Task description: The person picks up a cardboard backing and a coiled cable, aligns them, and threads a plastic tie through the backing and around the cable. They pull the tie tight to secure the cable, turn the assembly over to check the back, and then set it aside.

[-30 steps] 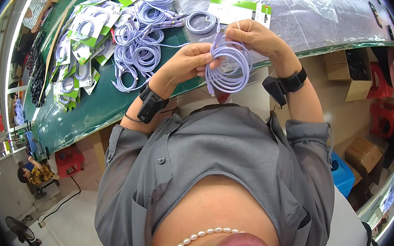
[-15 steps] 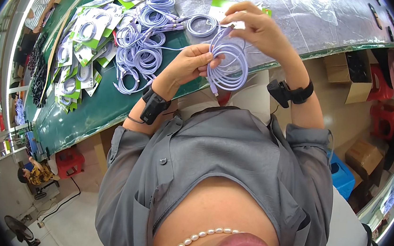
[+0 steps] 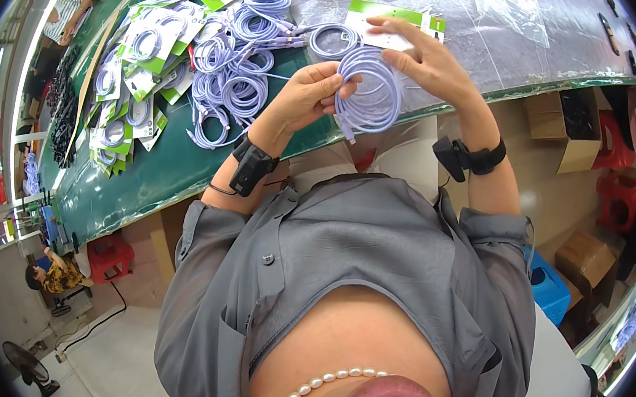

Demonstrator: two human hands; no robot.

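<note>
Your left hand [image 3: 305,94] pinches the lilac cable coil [image 3: 370,90] while your right hand [image 3: 423,59] grips its far side above the green table [image 3: 144,174].

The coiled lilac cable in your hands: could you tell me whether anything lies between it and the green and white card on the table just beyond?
Nothing visible does. The coiled cable is held by both the left hand and the right hand just above the card, with only open air between them.
</note>
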